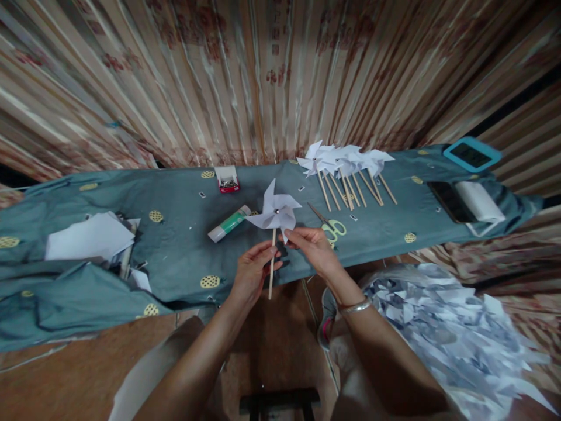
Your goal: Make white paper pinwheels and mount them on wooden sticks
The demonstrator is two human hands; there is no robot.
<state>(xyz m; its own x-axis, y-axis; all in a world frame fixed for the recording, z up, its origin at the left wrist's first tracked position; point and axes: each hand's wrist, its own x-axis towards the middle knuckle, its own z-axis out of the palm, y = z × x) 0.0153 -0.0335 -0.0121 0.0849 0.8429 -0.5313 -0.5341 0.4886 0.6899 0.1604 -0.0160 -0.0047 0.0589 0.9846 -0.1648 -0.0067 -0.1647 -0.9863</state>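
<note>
A white paper pinwheel [280,217] on a thin wooden stick, with a metal pin at its centre, is held upright over the table's front edge. My left hand [256,266] is closed round the stick just below the blades. With thumb and fingers, my right hand [312,247] pinches the tip of the lowest blade. Left of the pinwheel lies a glue stick [230,223] with a green label. Behind it stands an open small red-and-white box [228,180] of metal pins. Scissors [333,227] with pale green handles rest just beyond my right hand.
Several finished pinwheels [346,161] lie at the back of the table [184,245]. Paper sheets [90,237] are at left. A phone [451,202], a white roll [480,202] and a blue-framed clock [472,155] are at right. A bag of paper pieces [442,327] stands below.
</note>
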